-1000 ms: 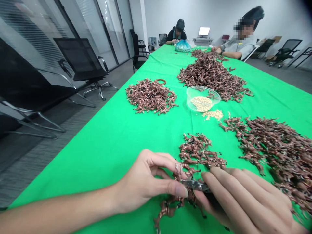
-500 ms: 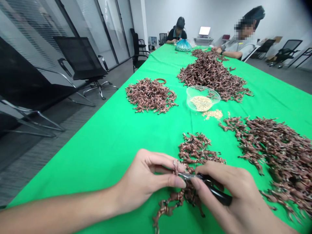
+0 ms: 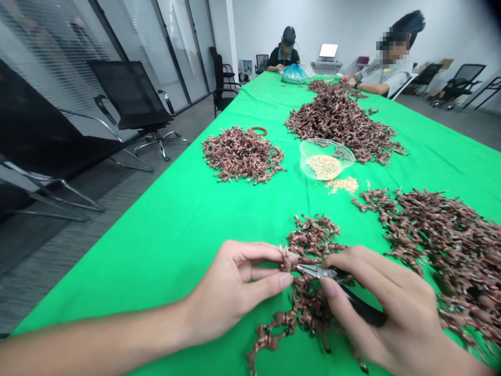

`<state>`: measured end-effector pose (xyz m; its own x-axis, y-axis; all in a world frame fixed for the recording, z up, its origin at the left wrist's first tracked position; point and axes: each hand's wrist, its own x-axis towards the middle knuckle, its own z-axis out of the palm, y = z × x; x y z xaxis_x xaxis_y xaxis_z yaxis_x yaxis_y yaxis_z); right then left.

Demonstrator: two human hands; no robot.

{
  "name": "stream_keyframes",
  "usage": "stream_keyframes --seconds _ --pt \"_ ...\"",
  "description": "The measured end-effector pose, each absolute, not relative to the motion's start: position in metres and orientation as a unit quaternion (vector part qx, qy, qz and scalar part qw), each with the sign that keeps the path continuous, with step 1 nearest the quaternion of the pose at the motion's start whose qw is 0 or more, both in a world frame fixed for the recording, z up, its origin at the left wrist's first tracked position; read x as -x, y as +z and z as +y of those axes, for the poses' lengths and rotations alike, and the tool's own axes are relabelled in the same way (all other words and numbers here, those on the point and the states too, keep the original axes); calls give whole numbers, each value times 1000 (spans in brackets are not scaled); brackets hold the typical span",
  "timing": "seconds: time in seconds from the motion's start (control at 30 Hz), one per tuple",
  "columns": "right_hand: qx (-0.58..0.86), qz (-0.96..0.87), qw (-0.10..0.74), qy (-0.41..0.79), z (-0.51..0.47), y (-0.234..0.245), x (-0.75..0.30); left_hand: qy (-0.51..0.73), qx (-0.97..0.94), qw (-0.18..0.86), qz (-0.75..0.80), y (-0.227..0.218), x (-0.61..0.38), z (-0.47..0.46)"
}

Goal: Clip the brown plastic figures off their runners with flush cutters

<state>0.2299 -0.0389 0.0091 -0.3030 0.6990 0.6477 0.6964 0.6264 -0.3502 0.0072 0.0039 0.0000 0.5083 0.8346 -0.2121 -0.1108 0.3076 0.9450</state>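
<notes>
Pliers point(image 3: 315, 271) slim, steel-tipped; copper charm strand point(image 3: 303, 305) knobbly.

Your right hand point(image 3: 395, 318) covers most of the pliers point(image 3: 319, 271); only the metal nose and some black handle show. The small piece point(image 3: 287, 259) at the nose is too tiny to identify, and whether your left hand point(image 3: 235, 287) has a grip on it is unclear. Right of the grip, the brown heap point(image 3: 450, 245) runs off the edge.
</notes>
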Motion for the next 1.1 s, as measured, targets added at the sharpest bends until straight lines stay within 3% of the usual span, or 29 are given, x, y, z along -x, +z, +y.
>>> stream_keyframes --seconds 0.3,0.67,1.1 --pt "383 -835 363 -158 -43 7 -232 286 -551 666 414 4 -6 4" --pt "337 -845 316 -269 -43 17 -228 251 -546 666 442 5 -5 2" --pt "330 -841 287 -317 -42 26 -228 255 -527 680 440 5 -6 3"
